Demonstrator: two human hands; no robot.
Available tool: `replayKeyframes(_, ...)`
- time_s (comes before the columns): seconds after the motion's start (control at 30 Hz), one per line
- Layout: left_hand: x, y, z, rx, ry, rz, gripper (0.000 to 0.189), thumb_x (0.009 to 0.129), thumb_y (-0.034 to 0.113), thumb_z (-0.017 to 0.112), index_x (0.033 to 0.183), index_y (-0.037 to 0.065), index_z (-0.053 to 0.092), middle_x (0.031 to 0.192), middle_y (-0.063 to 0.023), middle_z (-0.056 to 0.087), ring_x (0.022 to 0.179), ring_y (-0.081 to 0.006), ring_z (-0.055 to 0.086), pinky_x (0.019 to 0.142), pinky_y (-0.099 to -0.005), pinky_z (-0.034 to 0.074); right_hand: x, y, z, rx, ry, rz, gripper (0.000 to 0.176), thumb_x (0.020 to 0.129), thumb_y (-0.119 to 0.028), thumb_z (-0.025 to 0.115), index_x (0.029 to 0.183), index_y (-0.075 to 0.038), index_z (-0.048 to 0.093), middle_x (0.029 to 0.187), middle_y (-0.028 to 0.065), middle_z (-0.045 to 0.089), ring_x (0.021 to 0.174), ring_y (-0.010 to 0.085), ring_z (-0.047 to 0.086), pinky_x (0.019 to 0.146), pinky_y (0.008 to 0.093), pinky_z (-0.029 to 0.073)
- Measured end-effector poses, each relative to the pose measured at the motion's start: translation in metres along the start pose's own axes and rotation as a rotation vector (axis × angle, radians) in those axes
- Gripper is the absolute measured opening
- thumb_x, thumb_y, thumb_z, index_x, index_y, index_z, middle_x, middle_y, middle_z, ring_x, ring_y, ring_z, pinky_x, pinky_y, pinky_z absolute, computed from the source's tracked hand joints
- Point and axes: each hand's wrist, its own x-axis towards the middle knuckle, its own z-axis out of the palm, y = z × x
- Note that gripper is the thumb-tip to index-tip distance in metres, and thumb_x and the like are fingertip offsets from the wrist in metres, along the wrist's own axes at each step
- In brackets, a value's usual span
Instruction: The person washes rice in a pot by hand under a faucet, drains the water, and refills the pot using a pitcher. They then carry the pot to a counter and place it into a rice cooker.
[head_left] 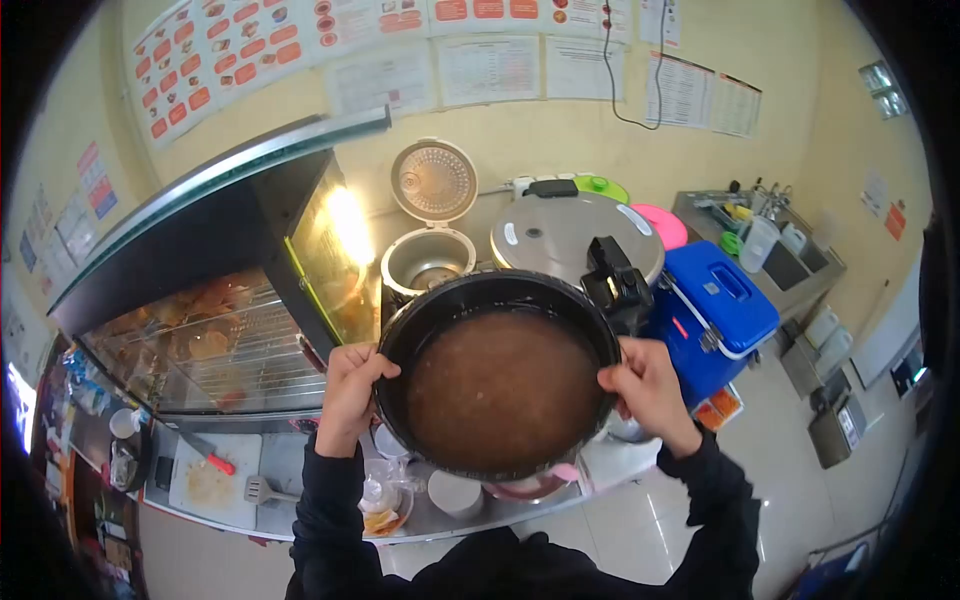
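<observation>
My left hand (350,385) and right hand (645,385) clench opposite sides of a black pot (480,295), thumbs hooked over its rim, elbows bent. The pot, full of brown liquid (500,390), hangs level above the worktop's (290,462) front edge, just before the open rice cooker (430,255) and blue cooler (712,300).
</observation>
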Motion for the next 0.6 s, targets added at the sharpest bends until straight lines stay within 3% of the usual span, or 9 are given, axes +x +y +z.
replayKeyframes(0.1, 0.025, 0.009, 0.014, 0.034, 0.135, -0.002, 0.018, 0.075, -0.001, 0.059, 0.057, 0.004, 0.055, 0.054, 0.0013, 0.053, 0.041, -0.0059, 0.045, 0.038, -0.0202, 0.031, 0.071, 0.008, -0.017, -0.054, -0.118, -0.099, 0.011, 0.081, -0.006, 0.055, 0.071, -0.003, 0.056, 0.056, -0.0028, 0.051, 0.040, 0.0048, 0.047, 0.037, 0.0195, 0.035)
replayKeyframes(0.2, 0.060, 0.002, 0.017, 0.064, 0.250, 0.043, 0.019, 0.077, 0.003, 0.058, 0.058, 0.004, 0.055, 0.049, 0.0008, 0.049, 0.035, -0.0065, 0.041, 0.032, -0.0213, 0.032, 0.135, 0.008, -0.021, -0.063, -0.165, -0.054, 0.016, 0.081, -0.007, 0.058, 0.066, -0.005, 0.052, 0.054, -0.0028, 0.049, 0.041, 0.0056, 0.046, 0.038, 0.0209, 0.035)
replayKeyframes(0.43, 0.127, -0.011, 0.024, 0.133, 0.503, 0.137, 0.022, 0.076, 0.005, 0.060, 0.056, 0.002, 0.051, 0.048, -0.0026, 0.048, 0.035, -0.0106, 0.044, 0.033, -0.0237, 0.038, 0.294, 0.029, 0.003, -0.193, -0.285, -0.277, 0.024, 0.080, -0.007, 0.059, 0.061, -0.009, 0.044, 0.053, -0.0058, 0.042, 0.047, 0.0027, 0.037, 0.043, 0.0231, 0.028)
replayKeyframes(0.47, 0.139, -0.015, 0.024, 0.126, 0.525, 0.159, 0.023, 0.077, 0.005, 0.060, 0.056, 0.002, 0.051, 0.048, -0.0029, 0.048, 0.035, -0.0112, 0.044, 0.034, -0.0241, 0.039, 0.319, 0.032, 0.008, -0.337, -0.250, -0.263, 0.025, 0.080, -0.007, 0.059, 0.061, -0.010, 0.041, 0.054, -0.0069, 0.037, 0.050, 0.0026, 0.033, 0.044, 0.0250, 0.026)
replayKeyframes(0.6, 0.190, -0.048, 0.011, 0.192, 0.600, 0.240, 0.028, 0.080, 0.006, 0.059, 0.054, 0.001, 0.048, 0.047, -0.0034, 0.048, 0.036, -0.0123, 0.047, 0.036, -0.0265, 0.040, 0.399, 0.045, 0.034, -0.435, -0.322, -0.336, 0.022, 0.079, -0.007, 0.062, 0.068, -0.006, 0.043, 0.059, -0.0042, 0.041, 0.054, 0.0056, 0.038, 0.048, 0.0257, 0.032)
